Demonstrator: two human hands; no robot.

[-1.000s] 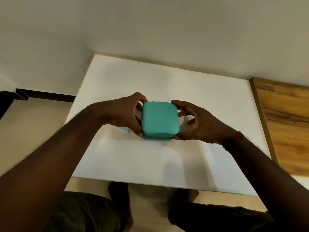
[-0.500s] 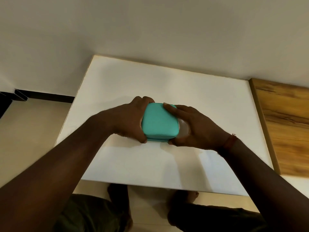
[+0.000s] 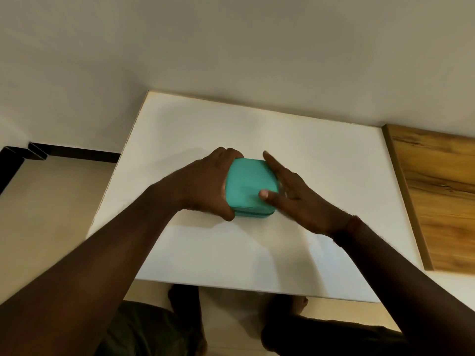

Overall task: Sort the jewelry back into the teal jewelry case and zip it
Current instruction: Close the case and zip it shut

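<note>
Teal jewelry case: small square box, rounded corners, smooth matte lid, plain top. The lid is down on the base, and a thin dark seam line runs round the near face just above the bottom edge. Can't make out the zipper pull, so can't tell how far it's zipped. No jewelry is visible outside it. It sits flat on the white tabletop, roughly mid-table, well clear of every edge. Left hand: clamped on the case's left side, fingers curled over the far-left corner, thumb hooked on the near-left corner at table level, palm against the side wall, forearm coming in from lower left. Right hand: not gripping, fingers straight and spread. The index finger lies along the lid's right edge, pointing away. The thumb tip rests on the lid top near the right-front area. The remaining fingers are down beside the right wall, slightly blurred, so contact there is unclear. A dark reddish wristband is on the right wrist. A wooden panel butts against the table's right edge. A plain pale wall is behind, and a black baseboard runs at far left.
</note>
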